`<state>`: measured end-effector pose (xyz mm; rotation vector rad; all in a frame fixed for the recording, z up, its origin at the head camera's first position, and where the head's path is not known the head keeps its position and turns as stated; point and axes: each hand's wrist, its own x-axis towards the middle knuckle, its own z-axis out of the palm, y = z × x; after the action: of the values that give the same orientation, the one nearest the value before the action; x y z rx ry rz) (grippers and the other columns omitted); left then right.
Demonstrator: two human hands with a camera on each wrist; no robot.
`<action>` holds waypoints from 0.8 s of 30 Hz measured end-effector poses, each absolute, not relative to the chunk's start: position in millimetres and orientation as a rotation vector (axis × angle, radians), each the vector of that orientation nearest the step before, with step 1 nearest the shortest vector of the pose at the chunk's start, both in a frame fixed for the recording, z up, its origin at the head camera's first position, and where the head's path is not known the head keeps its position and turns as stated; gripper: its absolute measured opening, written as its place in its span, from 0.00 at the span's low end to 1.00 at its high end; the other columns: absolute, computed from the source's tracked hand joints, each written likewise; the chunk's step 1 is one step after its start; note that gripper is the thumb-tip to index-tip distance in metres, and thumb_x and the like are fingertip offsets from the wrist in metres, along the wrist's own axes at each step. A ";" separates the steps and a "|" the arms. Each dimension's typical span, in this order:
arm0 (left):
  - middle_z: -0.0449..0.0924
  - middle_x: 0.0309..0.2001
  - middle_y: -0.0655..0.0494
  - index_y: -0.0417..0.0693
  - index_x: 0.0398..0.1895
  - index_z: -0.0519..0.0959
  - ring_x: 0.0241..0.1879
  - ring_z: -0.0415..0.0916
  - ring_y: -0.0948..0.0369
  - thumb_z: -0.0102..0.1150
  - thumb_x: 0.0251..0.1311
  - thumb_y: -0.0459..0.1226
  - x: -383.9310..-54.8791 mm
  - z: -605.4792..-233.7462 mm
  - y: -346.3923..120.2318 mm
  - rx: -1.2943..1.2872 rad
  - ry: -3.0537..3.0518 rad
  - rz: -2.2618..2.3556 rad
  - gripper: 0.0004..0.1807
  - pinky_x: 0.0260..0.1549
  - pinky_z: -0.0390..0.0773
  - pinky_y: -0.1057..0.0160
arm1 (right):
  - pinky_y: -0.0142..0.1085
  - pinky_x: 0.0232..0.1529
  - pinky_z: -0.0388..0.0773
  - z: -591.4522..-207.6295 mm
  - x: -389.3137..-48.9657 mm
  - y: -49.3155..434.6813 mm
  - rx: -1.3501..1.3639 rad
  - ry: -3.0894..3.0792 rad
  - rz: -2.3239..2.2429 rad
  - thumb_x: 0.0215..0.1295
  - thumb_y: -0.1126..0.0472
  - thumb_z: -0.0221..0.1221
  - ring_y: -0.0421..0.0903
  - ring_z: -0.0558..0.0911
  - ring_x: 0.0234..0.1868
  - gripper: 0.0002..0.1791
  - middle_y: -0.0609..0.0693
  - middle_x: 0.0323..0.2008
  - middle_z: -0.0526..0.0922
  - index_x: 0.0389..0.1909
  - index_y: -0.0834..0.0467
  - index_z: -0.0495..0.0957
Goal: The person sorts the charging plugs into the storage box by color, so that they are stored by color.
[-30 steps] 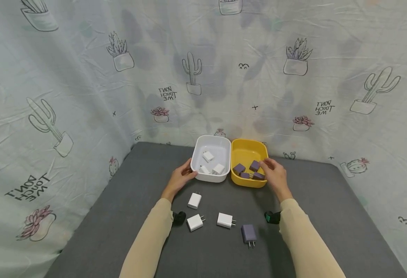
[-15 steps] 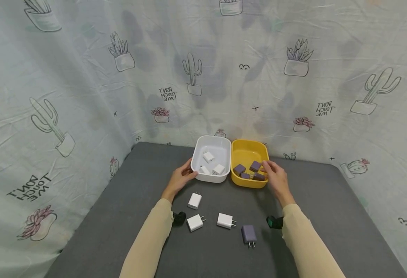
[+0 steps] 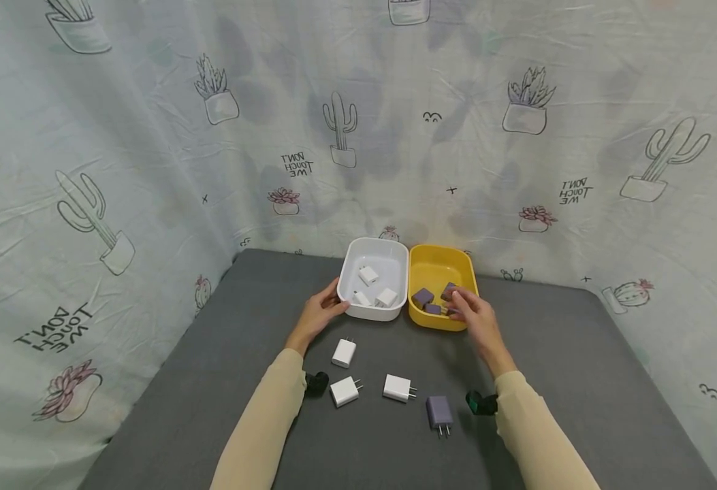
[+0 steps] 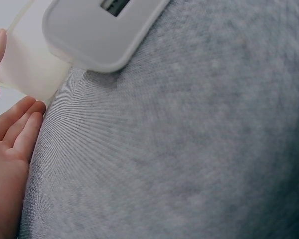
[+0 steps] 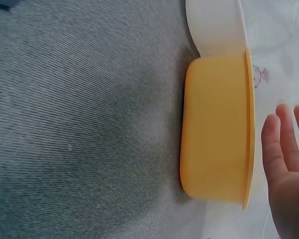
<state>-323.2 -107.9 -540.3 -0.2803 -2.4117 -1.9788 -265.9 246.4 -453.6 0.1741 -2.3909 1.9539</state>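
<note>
My left hand rests at the near left corner of a white bin, thumb and fingers on either side of it. Three white charger plugs lie in that bin. Straight fingers touch the bin in the left wrist view. My right hand is over the near right side of a yellow bin, fingertips at a purple charger plug. More purple plugs lie there, partly hidden by the hand. In the right wrist view several fingers are extended above the yellow rim.
The bins stand side by side at the back of the grey table, near a patterned curtain. Three white plugs and one purple plug lie on the cloth between my forearms. A white plug looms close in the left wrist view.
My right hand has moved left from the yellow bin's right rim to over the purple plugs. My left hand has stayed at the white bin.
</note>
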 end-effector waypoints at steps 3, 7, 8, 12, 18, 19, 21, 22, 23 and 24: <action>0.69 0.69 0.49 0.62 0.75 0.59 0.67 0.70 0.54 0.67 0.58 0.47 -323.3 -539.0 -108.0 -0.276 -2.419 -1.979 0.42 0.62 0.74 0.56 | 0.37 0.50 0.83 -454.6 -262.3 243.5 0.275 -2.393 1.969 0.74 0.47 0.51 0.35 0.83 0.46 0.29 0.33 0.46 0.81 0.63 0.65 0.70; 0.67 0.70 0.45 0.58 0.75 0.58 0.68 0.67 0.50 0.66 0.60 0.45 -324.3 -539.3 -109.1 -0.299 -2.412 -2.010 0.42 0.64 0.71 0.51 | 0.38 0.50 0.84 -458.2 -259.0 239.8 0.364 -2.394 1.985 0.74 0.52 0.52 0.36 0.84 0.47 0.26 0.40 0.49 0.82 0.63 0.66 0.70; 0.67 0.70 0.44 0.57 0.76 0.58 0.69 0.67 0.49 0.66 0.60 0.44 -324.9 -540.0 -109.3 -0.301 -2.408 -2.025 0.42 0.65 0.70 0.50 | 0.38 0.49 0.84 -459.2 -258.3 239.0 0.382 -2.391 1.997 0.74 0.54 0.53 0.38 0.84 0.48 0.25 0.42 0.50 0.82 0.63 0.67 0.70; 0.66 0.70 0.42 0.54 0.76 0.57 0.69 0.66 0.47 0.66 0.60 0.43 -324.8 -540.7 -108.8 -0.313 -2.401 -2.035 0.42 0.65 0.69 0.48 | 0.35 0.46 0.84 -462.9 -253.8 235.7 0.483 -2.404 2.026 0.73 0.58 0.54 0.41 0.84 0.49 0.25 0.54 0.54 0.82 0.62 0.71 0.69; 0.68 0.70 0.49 0.61 0.75 0.59 0.68 0.69 0.54 0.67 0.59 0.46 -322.4 -539.9 -107.7 -0.271 -2.431 -1.972 0.41 0.63 0.73 0.56 | 0.34 0.42 0.84 -467.1 -246.7 232.3 0.667 -2.407 2.074 0.71 0.63 0.55 0.39 0.85 0.47 0.22 0.55 0.52 0.83 0.60 0.72 0.70; 0.68 0.69 0.49 0.61 0.75 0.59 0.68 0.69 0.54 0.67 0.59 0.47 -322.3 -539.5 -107.7 -0.269 -2.430 -1.965 0.41 0.63 0.73 0.56 | 0.35 0.42 0.84 -467.9 -245.7 231.3 0.691 -2.403 2.090 0.71 0.64 0.55 0.40 0.85 0.47 0.22 0.55 0.51 0.83 0.60 0.72 0.70; 0.68 0.70 0.46 0.60 0.75 0.59 0.68 0.68 0.52 0.67 0.59 0.46 -320.6 -534.5 -108.0 -0.282 -2.433 -1.967 0.41 0.64 0.72 0.54 | 0.35 0.42 0.84 -470.3 -243.9 228.8 0.717 -2.405 2.112 0.69 0.64 0.57 0.38 0.85 0.46 0.21 0.60 0.52 0.82 0.60 0.70 0.71; 0.67 0.70 0.44 0.58 0.75 0.59 0.68 0.67 0.50 0.66 0.60 0.46 -318.6 -530.2 -108.2 -0.296 -2.435 -1.971 0.41 0.64 0.72 0.53 | 0.34 0.43 0.84 -471.0 -242.6 227.3 0.725 -2.412 2.124 0.69 0.64 0.57 0.38 0.85 0.46 0.22 0.58 0.52 0.82 0.60 0.70 0.70; 0.66 0.70 0.43 0.56 0.76 0.58 0.69 0.67 0.49 0.66 0.60 0.45 -316.2 -525.4 -108.2 -0.306 -2.442 -1.976 0.42 0.64 0.71 0.52 | 0.35 0.43 0.84 -472.2 -241.6 225.9 0.735 -2.416 2.130 0.68 0.64 0.58 0.40 0.85 0.47 0.22 0.59 0.52 0.82 0.60 0.70 0.70; 0.66 0.70 0.42 0.56 0.75 0.58 0.69 0.66 0.48 0.66 0.60 0.44 -314.0 -521.0 -108.0 -0.307 -2.447 -1.986 0.41 0.65 0.71 0.52 | 0.34 0.44 0.84 -474.0 -240.5 224.4 0.745 -2.425 2.136 0.68 0.64 0.58 0.42 0.85 0.48 0.23 0.63 0.53 0.81 0.61 0.70 0.70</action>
<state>-314.0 -108.0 -521.0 -0.3072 -2.4466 -1.9858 -240.5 224.4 -474.0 0.7453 -2.4253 2.1363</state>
